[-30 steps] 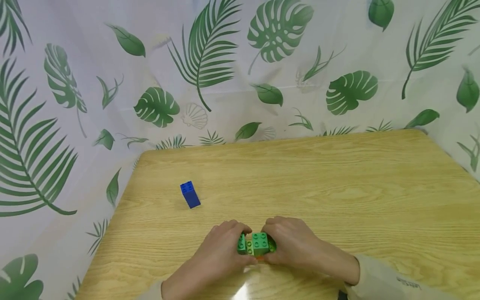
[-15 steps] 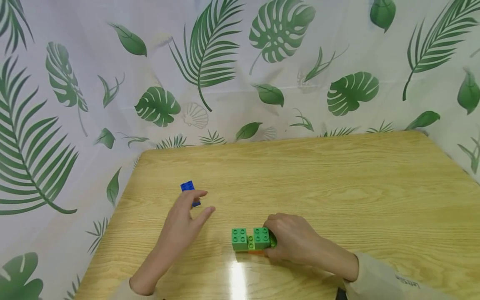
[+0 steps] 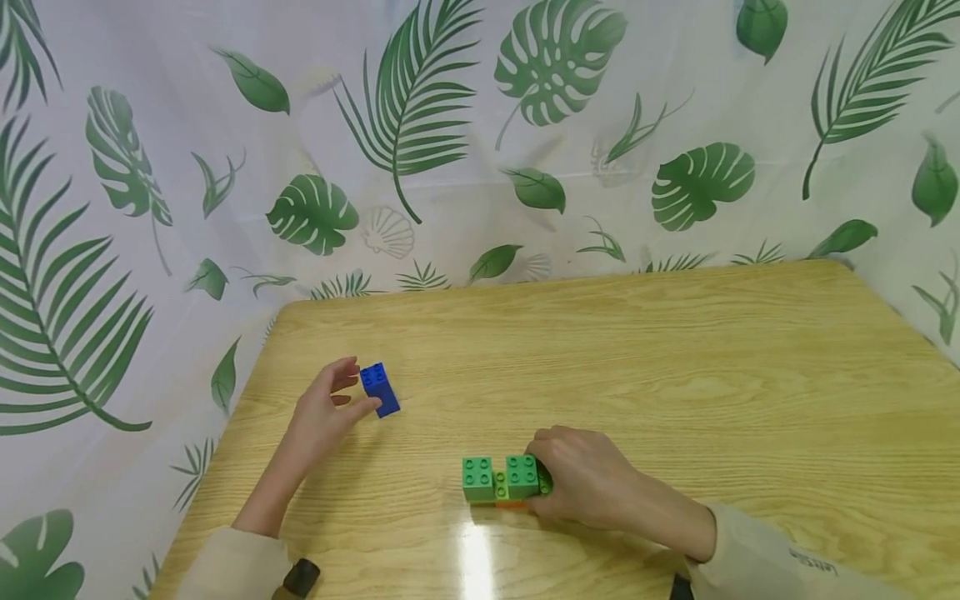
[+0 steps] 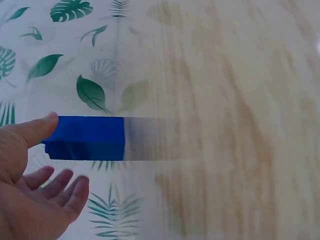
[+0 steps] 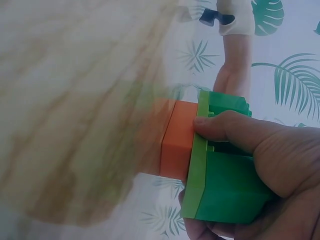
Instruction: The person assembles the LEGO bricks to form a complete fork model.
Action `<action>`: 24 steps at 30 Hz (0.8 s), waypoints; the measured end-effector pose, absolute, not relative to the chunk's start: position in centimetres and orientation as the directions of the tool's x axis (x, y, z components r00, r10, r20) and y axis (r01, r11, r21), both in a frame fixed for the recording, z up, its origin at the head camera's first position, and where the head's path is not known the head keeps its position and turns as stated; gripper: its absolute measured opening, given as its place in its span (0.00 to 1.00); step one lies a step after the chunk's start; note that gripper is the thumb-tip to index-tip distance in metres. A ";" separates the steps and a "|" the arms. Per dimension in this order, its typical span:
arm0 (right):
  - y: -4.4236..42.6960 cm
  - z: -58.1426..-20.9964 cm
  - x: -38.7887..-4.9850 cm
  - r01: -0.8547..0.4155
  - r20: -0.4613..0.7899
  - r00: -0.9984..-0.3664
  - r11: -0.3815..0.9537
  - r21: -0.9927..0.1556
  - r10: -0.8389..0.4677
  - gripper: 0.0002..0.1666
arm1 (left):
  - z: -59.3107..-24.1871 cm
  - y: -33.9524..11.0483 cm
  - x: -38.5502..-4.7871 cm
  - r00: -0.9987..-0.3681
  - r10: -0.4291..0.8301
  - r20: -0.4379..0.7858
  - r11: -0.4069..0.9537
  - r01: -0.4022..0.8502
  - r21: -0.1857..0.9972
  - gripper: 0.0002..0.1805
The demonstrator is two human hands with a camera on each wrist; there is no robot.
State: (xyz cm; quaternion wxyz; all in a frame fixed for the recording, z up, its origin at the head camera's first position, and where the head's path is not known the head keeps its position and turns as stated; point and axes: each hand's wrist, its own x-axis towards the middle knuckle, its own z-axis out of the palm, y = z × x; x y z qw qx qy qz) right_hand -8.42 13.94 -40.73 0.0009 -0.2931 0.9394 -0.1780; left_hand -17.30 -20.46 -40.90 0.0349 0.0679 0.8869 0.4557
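A tall blue brick [image 3: 380,390] stands upright on the table with its studs up. My left hand [image 3: 322,414] is at its left side, thumb and fingers spread. In the left wrist view the thumb overlaps the stud end of the blue brick [image 4: 90,137], and the fingers stay apart from it; whether the thumb touches is unclear. My right hand [image 3: 588,475] grips the right end of a brick build: two green bricks [image 3: 477,477] on a light green plate [image 3: 501,485], over an orange brick [image 3: 512,503]. In the right wrist view the thumb presses the light green plate [image 5: 196,165].
The wood-grain table [image 3: 637,350] carries the bricks. A white leaf-print curtain [image 3: 457,167] hangs along its back and sides. A dark object [image 3: 302,577] sits at the left sleeve's cuff.
My left hand has let go of the build's left end and moved forward and left to the blue brick's left side. My right hand stays on the build.
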 end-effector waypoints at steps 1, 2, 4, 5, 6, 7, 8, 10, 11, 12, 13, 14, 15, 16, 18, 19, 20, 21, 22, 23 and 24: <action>14.0 -40.7 -8.4 -0.551 0.103 -0.828 0.764 -0.335 -0.552 0.20 | -41.1 -20.4 -17.5 -0.987 0.163 -0.012 0.569 0.084 0.818 0.39; 14.0 -40.7 -8.4 -0.551 0.103 -0.828 0.764 -0.336 -0.552 0.20 | -41.4 -20.3 -17.8 -0.985 0.169 -0.019 0.566 0.081 0.820 0.38; 14.0 -40.7 -8.4 -0.549 0.101 -0.829 0.765 -0.336 -0.550 0.20 | -41.8 -20.1 -18.1 -0.984 0.176 -0.027 0.569 0.079 0.819 0.34; 14.0 -40.7 -8.4 -0.547 0.100 -0.830 0.766 -0.337 -0.548 0.20 | -41.9 -20.0 -18.1 -0.984 0.175 -0.031 0.571 0.075 0.817 0.33; 14.0 -40.7 -8.5 -0.546 0.098 -0.831 0.766 -0.339 -0.548 0.20 | -42.0 -19.9 -18.2 -0.985 0.170 -0.030 0.579 0.076 0.812 0.31; 14.0 -40.7 -8.5 -0.545 0.097 -0.831 0.766 -0.341 -0.548 0.20 | -42.1 -19.8 -18.2 -0.986 0.166 -0.027 0.587 0.077 0.806 0.30; 14.0 -40.7 -8.5 -0.543 0.095 -0.831 0.766 -0.344 -0.547 0.20 | -42.1 -19.7 -18.2 -0.986 0.162 -0.027 0.594 0.076 0.801 0.29; 14.0 -40.6 -8.5 -0.535 0.090 -0.836 0.768 -0.353 -0.541 0.20 | -42.1 -19.7 -18.2 -0.987 0.160 -0.029 0.605 0.075 0.792 0.28; 14.0 -40.6 -8.5 -0.533 0.091 -0.837 0.767 -0.357 -0.540 0.19 | -42.1 -19.7 -18.1 -0.986 0.164 -0.029 0.611 0.078 0.788 0.28; 14.1 -40.6 -8.6 -0.531 0.092 -0.839 0.768 -0.358 -0.537 0.19 | -42.1 -19.6 -18.1 -0.985 0.169 -0.030 0.613 0.081 0.786 0.28; 14.1 -40.6 -8.6 -0.527 0.094 -0.841 0.769 -0.362 -0.532 0.19 | -42.0 -19.6 -18.1 -0.984 0.176 -0.031 0.617 0.086 0.782 0.28; 14.2 -40.6 -8.7 -0.522 0.094 -0.845 0.770 -0.366 -0.527 0.19 | -42.0 -19.6 -18.1 -0.982 0.184 -0.032 0.620 0.091 0.779 0.27; 14.2 -40.6 -8.7 -0.520 0.097 -0.846 0.773 -0.363 -0.524 0.19 | -42.0 -19.5 -18.1 -0.981 0.191 -0.035 0.622 0.093 0.778 0.27; 14.3 -40.6 -8.8 -0.520 0.101 -0.848 0.776 -0.357 -0.521 0.20 | -42.0 -19.5 -18.1 -0.980 0.196 -0.037 0.621 0.094 0.778 0.27; 14.5 -40.6 -9.0 -0.516 0.103 -0.850 0.782 -0.350 -0.516 0.20 | -41.9 -19.3 -18.1 -0.979 0.200 -0.043 0.622 0.093 0.777 0.26; 14.6 -40.6 -9.1 -0.513 0.101 -0.852 0.784 -0.349 -0.513 0.20 | -41.9 -19.2 -18.1 -0.979 0.200 -0.047 0.624 0.090 0.777 0.26; 14.6 -40.6 -9.2 -0.511 0.098 -0.854 0.788 -0.344 -0.510 0.20 | -41.9 -19.1 -18.1 -0.978 0.204 -0.049 0.623 0.091 0.777 0.26; 14.7 -40.6 -9.2 -0.507 0.096 -0.857 0.792 -0.339 -0.507 0.20 | -41.9 -19.0 -18.0 -0.977 0.207 -0.050 0.621 0.092 0.779 0.25; 14.7 -40.6 -9.3 -0.499 0.087 -0.860 0.796 -0.343 -0.502 0.20 | -41.9 -18.9 -17.9 -0.976 0.213 -0.052 0.619 0.094 0.780 0.25; 14.7 -40.6 -9.4 -0.492 0.080 -0.864 0.799 -0.346 -0.498 0.20 | -41.9 -18.8 -17.8 -0.975 0.218 -0.053 0.617 0.095 0.781 0.24; 14.8 -40.6 -9.5 -0.486 0.075 -0.867 0.802 -0.346 -0.493 0.21 | -41.9 -18.8 -17.8 -0.973 0.226 -0.053 0.613 0.100 0.784 0.24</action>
